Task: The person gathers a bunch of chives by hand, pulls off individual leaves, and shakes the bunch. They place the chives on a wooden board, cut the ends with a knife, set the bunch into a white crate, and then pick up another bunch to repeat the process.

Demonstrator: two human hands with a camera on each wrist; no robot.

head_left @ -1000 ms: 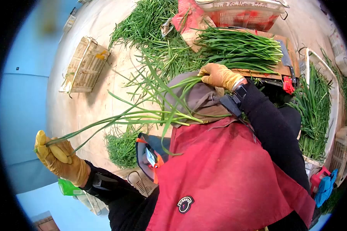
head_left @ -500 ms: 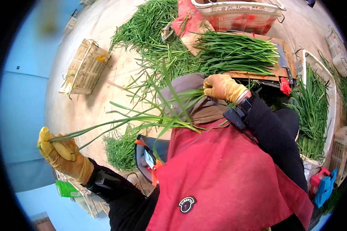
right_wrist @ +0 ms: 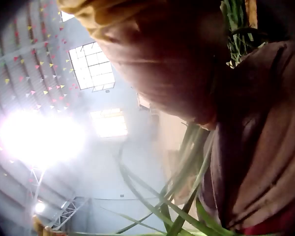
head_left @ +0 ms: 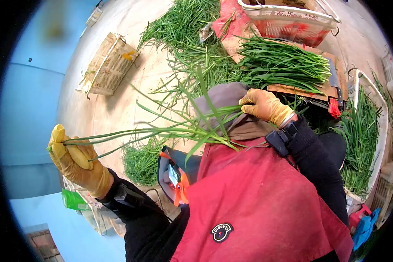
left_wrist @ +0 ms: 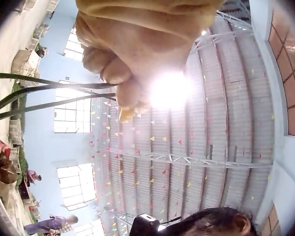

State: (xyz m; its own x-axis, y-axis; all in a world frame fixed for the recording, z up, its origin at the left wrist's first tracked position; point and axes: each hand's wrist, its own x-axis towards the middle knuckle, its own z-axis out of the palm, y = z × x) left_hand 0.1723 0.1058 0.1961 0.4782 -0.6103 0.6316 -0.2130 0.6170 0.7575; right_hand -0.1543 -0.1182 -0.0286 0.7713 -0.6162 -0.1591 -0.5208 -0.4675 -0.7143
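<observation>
Left hand: in its yellow glove, my left hand [head_left: 79, 162] is raised well out to the side, fingers curled, gripping the far ends of a few long green stalks [head_left: 161, 130].
Those stalks: they stretch from that grip across to my lap, where their pale ends lie by the top of my red apron [head_left: 257, 192].
Right hand: also gloved in yellow, my right hand [head_left: 266, 107] pinches a small bunch of leaves [head_left: 228, 112] just above my knee, over a grey-brown cloth [head_left: 222, 92]; the leaves trail leftward and cross over the stalks.
Wooden board: beyond my right hand, the board [head_left: 288, 90] carries a thick, neatly laid bundle of greens [head_left: 284, 63], pale ends to the right.
Knife: the knife [head_left: 334, 76] lies at the right of that bundle, close to some red ties [head_left: 334, 108].
White basket: at my right, the basket [head_left: 384, 124] is filled with more greens [head_left: 360, 144].
Floor: a large loose heap [head_left: 179, 26] spreads ahead of me, and a smaller heap [head_left: 142, 162] lies nearer, beside a dark blue bag [head_left: 192, 163].
Crates: one dirty crate [head_left: 110, 67] stands ahead to the left; a larger crate [head_left: 288, 28] stands behind the board.
</observation>
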